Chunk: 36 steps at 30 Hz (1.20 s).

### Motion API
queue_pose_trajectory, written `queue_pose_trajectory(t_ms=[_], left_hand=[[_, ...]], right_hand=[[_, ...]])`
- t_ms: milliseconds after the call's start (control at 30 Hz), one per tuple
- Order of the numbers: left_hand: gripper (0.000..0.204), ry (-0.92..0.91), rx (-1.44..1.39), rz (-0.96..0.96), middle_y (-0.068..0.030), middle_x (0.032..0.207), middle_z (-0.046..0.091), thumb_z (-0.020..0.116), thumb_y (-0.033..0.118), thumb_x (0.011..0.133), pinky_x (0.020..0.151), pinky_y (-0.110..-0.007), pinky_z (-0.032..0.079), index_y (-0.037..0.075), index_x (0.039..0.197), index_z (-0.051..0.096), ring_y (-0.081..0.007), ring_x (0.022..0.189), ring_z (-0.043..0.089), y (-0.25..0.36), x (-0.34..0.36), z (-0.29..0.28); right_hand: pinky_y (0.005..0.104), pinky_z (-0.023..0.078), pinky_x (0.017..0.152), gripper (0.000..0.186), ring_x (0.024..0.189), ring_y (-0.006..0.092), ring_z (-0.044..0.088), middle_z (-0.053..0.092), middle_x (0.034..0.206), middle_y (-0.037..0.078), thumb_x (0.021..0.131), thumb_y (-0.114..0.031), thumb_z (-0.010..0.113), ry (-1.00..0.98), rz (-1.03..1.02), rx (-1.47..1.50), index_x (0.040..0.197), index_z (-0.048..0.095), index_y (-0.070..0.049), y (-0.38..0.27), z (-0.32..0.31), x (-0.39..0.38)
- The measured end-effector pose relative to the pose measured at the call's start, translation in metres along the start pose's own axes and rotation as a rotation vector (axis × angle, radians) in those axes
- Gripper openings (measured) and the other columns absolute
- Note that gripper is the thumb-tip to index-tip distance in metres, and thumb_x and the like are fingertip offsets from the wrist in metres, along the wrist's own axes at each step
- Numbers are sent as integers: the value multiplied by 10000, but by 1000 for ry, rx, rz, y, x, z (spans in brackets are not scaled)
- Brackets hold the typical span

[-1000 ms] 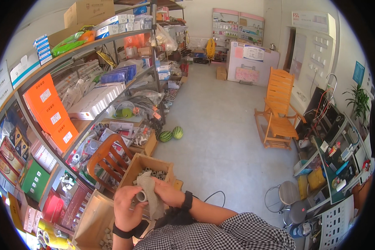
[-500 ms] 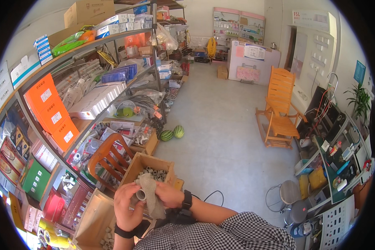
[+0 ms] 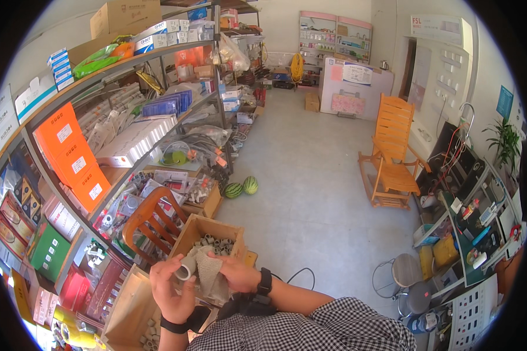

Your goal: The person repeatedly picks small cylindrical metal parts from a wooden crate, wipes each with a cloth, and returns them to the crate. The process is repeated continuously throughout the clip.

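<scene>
My left hand (image 3: 171, 295) grips a short, hollow, pale grey pipe fitting (image 3: 184, 270), its round opening turned toward me. Beside it, my right hand (image 3: 240, 275) is closed on a rumpled beige-grey cloth (image 3: 209, 270), which lies against the fitting's right side and hangs down below it. Just beyond both hands stands a wooden box (image 3: 239, 249) with many small grey pipe fittings (image 3: 221, 243) in it. A second wooden box (image 3: 122, 310), at the lower left, holds more fittings (image 3: 150, 337) at its near end.
A wooden chair (image 3: 149, 217) stands left of the far box. Crowded metal shelving (image 3: 129, 61) runs along the left. Two watermelons (image 3: 242, 187) lie on the floor (image 3: 310, 193). Rightward are a wooden rocking chair (image 3: 395, 152), round stools (image 3: 407, 270) and a cluttered desk (image 3: 471, 266).
The fitting and my left hand have shifted slightly left, so more of the fitting shows outside the cloth. My right hand still holds the cloth.
</scene>
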<state>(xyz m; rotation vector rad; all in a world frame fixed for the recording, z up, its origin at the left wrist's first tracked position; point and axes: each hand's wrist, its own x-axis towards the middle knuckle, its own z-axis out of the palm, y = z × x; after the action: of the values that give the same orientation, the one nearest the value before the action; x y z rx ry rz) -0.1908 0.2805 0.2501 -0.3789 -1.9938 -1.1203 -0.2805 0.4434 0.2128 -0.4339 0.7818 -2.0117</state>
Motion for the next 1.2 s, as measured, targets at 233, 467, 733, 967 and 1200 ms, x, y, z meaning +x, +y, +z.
queue_pose_trajectory(t_ms=[233,467,733,967,1200], left_hand=[[405,-108,-475,-297,-102,1177,595,675,68,932,1003,-388,458,20,1314,549,-259,1155,594,-3,0,0],[447,-133,-681,-439,-108,1253,616,658,66,946,1047,-381,429,24,1366,511,-226,1198,569,-16,-4,1],[579,-48,-557,-432,-63,1152,596,734,-51,833,1007,-342,448,33,1346,478,-193,1112,595,-29,-3,-1],[439,-44,-249,-375,-77,1121,610,796,-67,730,933,-316,480,2,1133,635,-198,1043,606,-35,-5,6],[437,-239,20,-256,-108,1112,619,789,-73,666,903,-330,492,5,1080,671,-243,1040,610,-19,6,7]], right_hand=[[319,512,966,444,1125,146,612,611,1283,53,1078,-346,447,-65,21,27,1398,509,-44,12,-19,5],[316,515,954,481,1109,147,612,606,1287,46,1077,-387,435,-61,91,10,1413,498,-49,8,-27,8],[318,508,952,454,1113,144,605,612,1263,43,1091,-355,405,50,-48,5,1410,490,-44,-5,-19,11],[359,451,697,417,743,182,539,577,800,112,1069,-367,465,38,-414,-1128,926,566,11,-16,-10,0],[315,476,706,447,796,132,586,656,888,33,1072,-415,448,-5,-150,-846,1005,632,-14,-22,-21,3]])
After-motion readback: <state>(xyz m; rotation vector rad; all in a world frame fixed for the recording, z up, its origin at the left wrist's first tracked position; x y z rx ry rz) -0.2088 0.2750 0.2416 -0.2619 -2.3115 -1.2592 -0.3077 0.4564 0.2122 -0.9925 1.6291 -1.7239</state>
